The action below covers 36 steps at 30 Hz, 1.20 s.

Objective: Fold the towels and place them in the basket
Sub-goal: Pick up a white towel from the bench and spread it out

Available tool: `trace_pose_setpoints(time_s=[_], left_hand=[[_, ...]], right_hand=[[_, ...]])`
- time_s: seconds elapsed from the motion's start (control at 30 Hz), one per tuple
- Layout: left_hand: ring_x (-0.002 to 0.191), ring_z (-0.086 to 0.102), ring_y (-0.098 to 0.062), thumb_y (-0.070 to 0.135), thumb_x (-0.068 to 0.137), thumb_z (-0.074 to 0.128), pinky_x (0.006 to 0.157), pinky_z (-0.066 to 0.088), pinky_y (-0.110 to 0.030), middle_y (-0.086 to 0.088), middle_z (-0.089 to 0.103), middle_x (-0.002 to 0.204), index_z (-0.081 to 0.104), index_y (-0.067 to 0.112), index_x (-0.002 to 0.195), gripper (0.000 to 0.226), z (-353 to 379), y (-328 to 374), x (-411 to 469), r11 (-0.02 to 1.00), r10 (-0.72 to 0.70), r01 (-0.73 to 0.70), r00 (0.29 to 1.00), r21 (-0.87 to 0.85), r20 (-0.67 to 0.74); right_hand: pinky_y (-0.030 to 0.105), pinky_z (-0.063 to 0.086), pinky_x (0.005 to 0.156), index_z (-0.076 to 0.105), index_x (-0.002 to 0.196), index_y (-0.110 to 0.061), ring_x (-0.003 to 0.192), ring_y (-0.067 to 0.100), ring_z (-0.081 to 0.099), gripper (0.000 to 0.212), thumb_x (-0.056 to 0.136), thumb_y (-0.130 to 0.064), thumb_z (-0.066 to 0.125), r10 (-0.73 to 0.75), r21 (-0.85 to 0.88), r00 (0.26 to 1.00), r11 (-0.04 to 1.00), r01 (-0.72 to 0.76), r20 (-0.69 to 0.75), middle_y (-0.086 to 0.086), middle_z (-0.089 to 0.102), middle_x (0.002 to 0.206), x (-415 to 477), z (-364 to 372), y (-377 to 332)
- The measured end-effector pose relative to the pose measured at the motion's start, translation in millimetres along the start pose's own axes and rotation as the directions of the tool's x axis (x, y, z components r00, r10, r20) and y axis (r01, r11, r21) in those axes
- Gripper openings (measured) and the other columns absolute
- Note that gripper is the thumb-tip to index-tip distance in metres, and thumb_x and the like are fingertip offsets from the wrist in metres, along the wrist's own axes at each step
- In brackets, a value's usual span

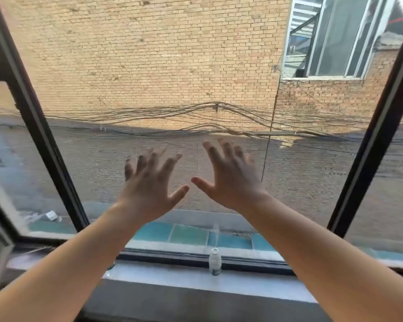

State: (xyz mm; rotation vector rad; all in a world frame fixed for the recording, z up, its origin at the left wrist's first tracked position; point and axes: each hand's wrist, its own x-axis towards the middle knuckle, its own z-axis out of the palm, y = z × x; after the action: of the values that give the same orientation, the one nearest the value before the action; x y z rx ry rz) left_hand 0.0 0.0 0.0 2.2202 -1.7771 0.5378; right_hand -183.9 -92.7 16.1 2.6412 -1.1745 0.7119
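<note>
A grey sill runs under a dark-framed window. A small clear bottle stands upright at the sill's far edge, right of its middle. Above it both bare arms reach forward. The left hand and right hand are raised side by side, thumbs near each other but apart, fingers spread wide, holding nothing. Whether they touch the pane I cannot tell. Beyond, cables sag across a brick wall. No towel or basket is in view, so folding seems not yet begun. The next move likely calls for turning from the window, finding the towels and taking one by its corners.
</note>
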Motion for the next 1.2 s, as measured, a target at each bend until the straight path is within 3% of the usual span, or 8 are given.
trace_pose_setpoints(time_s=[0.2,0.33,0.57,0.8,1.1,1.2], left_hand=[[0.153,0.013,-0.033,0.076,0.084,0.041,0.118,0.014,-0.064,-0.007,0.018,0.164,0.019,0.037,0.157,0.086,34.0,0.4,-56.9,0.999,-0.052,0.052,0.998,-0.004,0.020],[0.152,0.015,-0.033,0.072,0.081,0.047,0.118,0.014,-0.066,-0.008,0.023,0.162,0.022,0.037,0.155,0.086,57.7,-6.0,-110.2,0.985,-0.165,0.168,0.983,-0.031,0.085],[0.154,0.008,-0.030,0.071,0.087,0.053,0.120,0.012,-0.063,-0.006,0.014,0.165,0.015,0.037,0.158,0.088,81.0,-45.9,-220.1,0.908,-0.419,0.413,0.875,0.077,0.242],[0.151,0.020,-0.031,0.071,0.084,0.058,0.118,0.021,-0.062,-0.008,0.028,0.162,0.026,0.035,0.156,0.087,73.7,-77.8,-379.6,0.761,-0.643,0.631,0.708,0.148,0.292],[0.151,0.023,-0.033,0.073,0.083,0.054,0.117,0.023,-0.065,-0.011,0.028,0.162,0.026,0.033,0.157,0.089,-6.0,-85.6,-608.1,0.547,-0.833,0.791,0.486,0.273,0.263],[0.151,0.021,-0.036,0.075,0.082,0.056,0.116,0.023,-0.066,-0.013,0.023,0.164,0.023,0.032,0.158,0.094,-34.3,-87.3,-686.0,0.447,-0.888,0.845,0.380,0.292,0.260]], right_hand=[[0.062,0.035,0.113,0.015,0.159,-0.031,0.150,0.037,0.024,0.091,0.088,-0.075,0.052,-0.125,0.058,0.986,0.991,0.119,0.114,0.013,0.022,0.166,-34.1,35.8,-12.0],[0.059,0.036,0.112,0.021,0.158,-0.031,0.151,0.036,0.026,0.088,0.088,-0.070,0.057,-0.205,0.137,0.964,0.974,0.182,0.172,0.011,0.026,0.165,-56.4,66.4,-36.2],[0.057,0.038,0.112,0.027,0.158,-0.029,0.148,0.037,0.031,0.084,0.089,-0.063,0.061,-0.351,0.283,0.890,0.920,0.270,0.293,0.012,0.030,0.163,-99.9,129.3,-120.2],[0.053,0.034,0.116,0.029,0.157,-0.032,0.148,0.032,0.028,0.075,0.093,-0.049,0.062,-0.554,0.511,0.722,0.798,0.319,0.415,0.008,0.030,0.163,-189.3,157.9,-236.0],[0.060,0.029,0.118,0.025,0.157,-0.033,0.154,0.033,0.018,0.074,0.095,-0.053,0.060,-0.821,0.612,0.448,0.565,0.553,0.353,0.008,0.023,0.167,-341.6,120.5,-393.7],[0.061,0.027,0.119,0.024,0.159,-0.032,0.155,0.034,0.016,0.076,0.095,-0.057,0.058,-0.870,0.627,0.372,0.491,0.605,0.323,0.008,0.019,0.168,-390.4,99.2,-448.8]])
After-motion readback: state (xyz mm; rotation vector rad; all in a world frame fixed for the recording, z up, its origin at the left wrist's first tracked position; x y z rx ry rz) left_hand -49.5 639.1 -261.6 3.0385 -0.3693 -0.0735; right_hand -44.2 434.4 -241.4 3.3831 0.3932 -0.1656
